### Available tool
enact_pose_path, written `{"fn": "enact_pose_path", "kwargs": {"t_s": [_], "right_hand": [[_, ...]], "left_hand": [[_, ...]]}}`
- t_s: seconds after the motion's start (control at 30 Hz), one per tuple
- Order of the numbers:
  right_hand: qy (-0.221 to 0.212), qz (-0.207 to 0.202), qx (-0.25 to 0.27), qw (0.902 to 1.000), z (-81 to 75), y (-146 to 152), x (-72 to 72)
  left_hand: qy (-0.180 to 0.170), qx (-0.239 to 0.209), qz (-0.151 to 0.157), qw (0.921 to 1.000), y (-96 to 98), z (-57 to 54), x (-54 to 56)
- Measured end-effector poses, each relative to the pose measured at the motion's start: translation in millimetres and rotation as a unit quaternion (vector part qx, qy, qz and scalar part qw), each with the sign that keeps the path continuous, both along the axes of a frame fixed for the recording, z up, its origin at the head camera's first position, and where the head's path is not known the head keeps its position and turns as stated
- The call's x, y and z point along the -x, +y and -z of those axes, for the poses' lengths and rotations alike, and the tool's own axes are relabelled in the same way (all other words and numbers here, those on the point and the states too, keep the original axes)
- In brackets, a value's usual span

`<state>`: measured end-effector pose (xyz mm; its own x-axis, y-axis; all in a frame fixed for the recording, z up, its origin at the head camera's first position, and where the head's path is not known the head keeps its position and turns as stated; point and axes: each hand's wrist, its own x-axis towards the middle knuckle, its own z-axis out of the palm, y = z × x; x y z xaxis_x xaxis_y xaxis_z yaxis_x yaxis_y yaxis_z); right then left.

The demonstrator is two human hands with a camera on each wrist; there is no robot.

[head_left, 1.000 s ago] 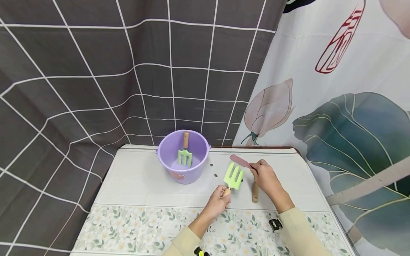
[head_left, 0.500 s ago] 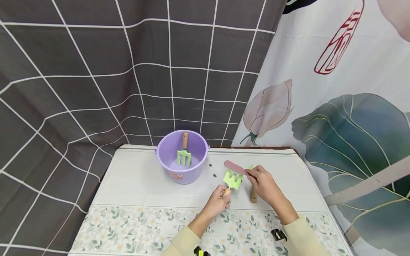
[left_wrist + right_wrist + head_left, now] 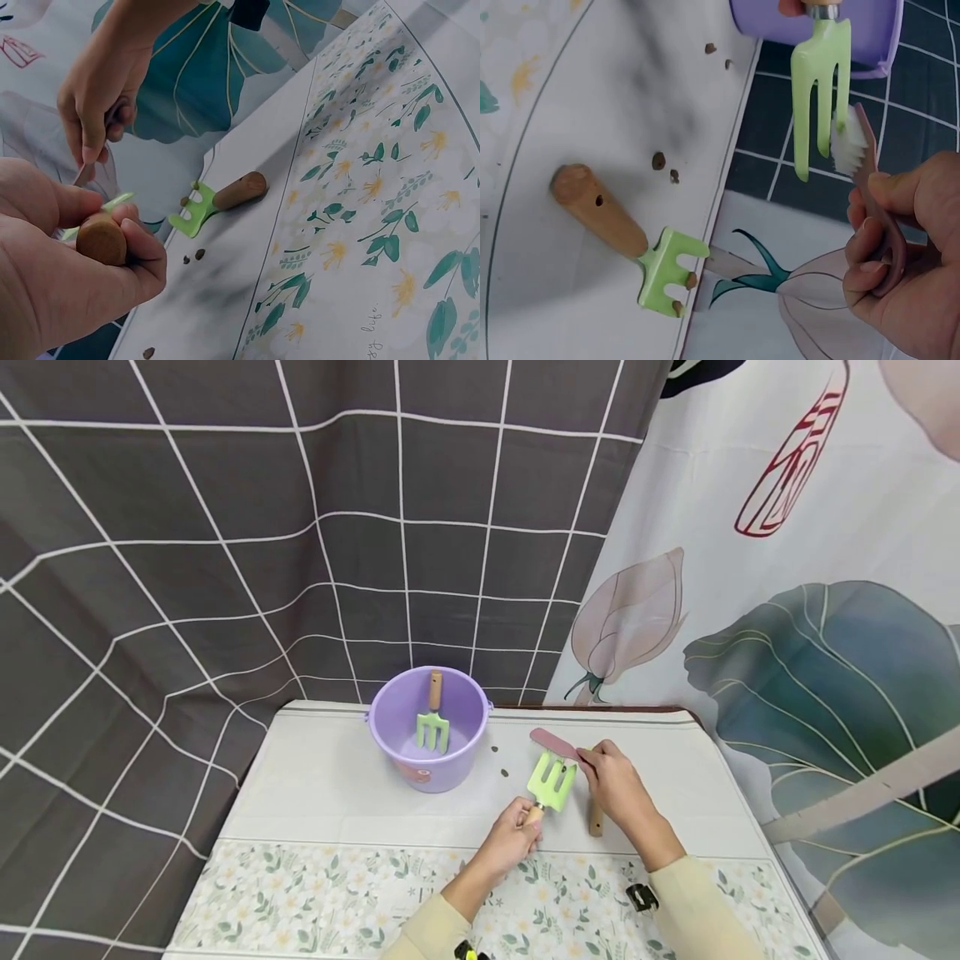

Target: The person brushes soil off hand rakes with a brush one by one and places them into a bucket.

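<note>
Dark gridded cloth (image 3: pixel 247 564) fills the head view's left and upper middle, while a white curtain (image 3: pixel 682 497) printed with lotus shapes takes its right. Along the bottom spreads a white table (image 3: pixel 322 785), flowered on its near strip. Lower right of centre, the left hand (image 3: pixel 508 837) grips a green fork (image 3: pixel 552 787) by its handle; the right hand (image 3: pixel 617 783) holds a pink brush (image 3: pixel 553 742), bristles at the tines. Another fork (image 3: pixel 622 225) lies near. Around centre, a purple bucket (image 3: pixel 453 774) contains a third fork (image 3: pixel 433 723).

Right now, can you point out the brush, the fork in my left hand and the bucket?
Brush (image 3: pixel 849 147), right wrist view, on its white bristles.
Held fork (image 3: pixel 552 793), head view, on its green head.
Bucket (image 3: pixel 447 775), head view, on its front outer wall.
</note>
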<state>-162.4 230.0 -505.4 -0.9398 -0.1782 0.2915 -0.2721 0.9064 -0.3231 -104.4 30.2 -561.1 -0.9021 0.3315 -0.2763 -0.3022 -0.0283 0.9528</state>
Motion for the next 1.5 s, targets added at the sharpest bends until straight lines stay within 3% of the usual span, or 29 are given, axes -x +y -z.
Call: {"fn": "enact_pose_path", "kwargs": {"t_s": [0.37,0.6,0.83,1.23,1.5], "right_hand": [[0.005,0.026,0.003,0.9997,2.1,4,11.7],[-0.008,0.011,0.029,0.9995,-5.5,9,-0.7],[-0.015,-0.003,0.005,0.9999,-9.0,2,-13.5],[0.006,0.018,-0.01,0.9998,-8.2,-3,9.5],[-0.013,0.046,0.017,0.9987,-6.6,8,10.3]], "left_hand": [[0.003,0.017,0.015,0.9997,-0.9,-2.2,-2.5],[0.002,0.006,0.005,1.0,-1.4,0.3,-0.1],[0.002,0.004,0.006,1.0,-1.8,-2.9,0.4],[0.014,0.034,0.036,0.9987,-0.7,-4.6,0.0],[0.014,0.023,0.014,0.9995,-1.4,-3.4,0.4]]}}
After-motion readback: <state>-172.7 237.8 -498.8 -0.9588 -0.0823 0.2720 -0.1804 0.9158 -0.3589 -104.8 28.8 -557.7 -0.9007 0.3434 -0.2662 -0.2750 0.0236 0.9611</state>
